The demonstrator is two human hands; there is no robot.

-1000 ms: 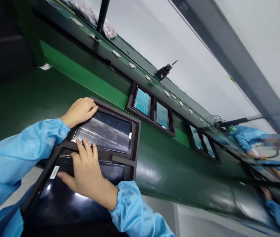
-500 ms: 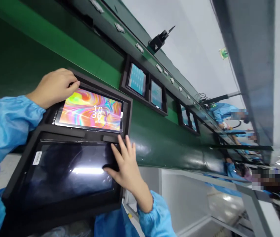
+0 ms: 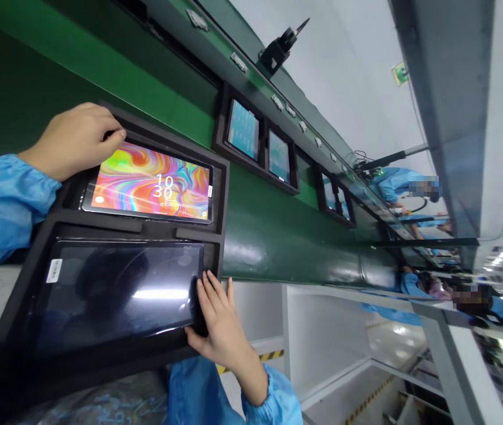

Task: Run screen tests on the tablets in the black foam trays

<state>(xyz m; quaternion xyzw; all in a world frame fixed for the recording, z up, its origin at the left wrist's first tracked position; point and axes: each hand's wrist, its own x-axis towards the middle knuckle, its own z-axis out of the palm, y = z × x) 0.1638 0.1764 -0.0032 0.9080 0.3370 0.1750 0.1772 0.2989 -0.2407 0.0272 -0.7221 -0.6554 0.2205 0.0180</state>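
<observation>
A black two-slot foam tray (image 3: 225, 195) lies before me, its near part past the green bench. In its far slot a tablet (image 3: 154, 183) shows a colourful lock screen reading 10 30. The near slot holds a tablet with a dark screen (image 3: 118, 295) and a white barcode label (image 3: 54, 271) at its left. My left hand (image 3: 78, 139) is closed over the tray's far left edge, with most fingertips hidden. At the dark tablet's right end lies my right hand (image 3: 220, 324), fingers stretched along the edge, thumb apart near the lower right corner.
More black trays (image 3: 258, 168) with lit tablets stand farther along the green bench (image 3: 269, 248). Small white pieces line the rail (image 3: 238, 62), and a black device (image 3: 276, 56) sticks up there. Other people in blue (image 3: 397, 183) work at the far end.
My right hand has moved down from the divider to the dark tablet's right end. My left hand stays on the tray's edge. The view has shifted slightly, and small icons now show on the lock screen.
</observation>
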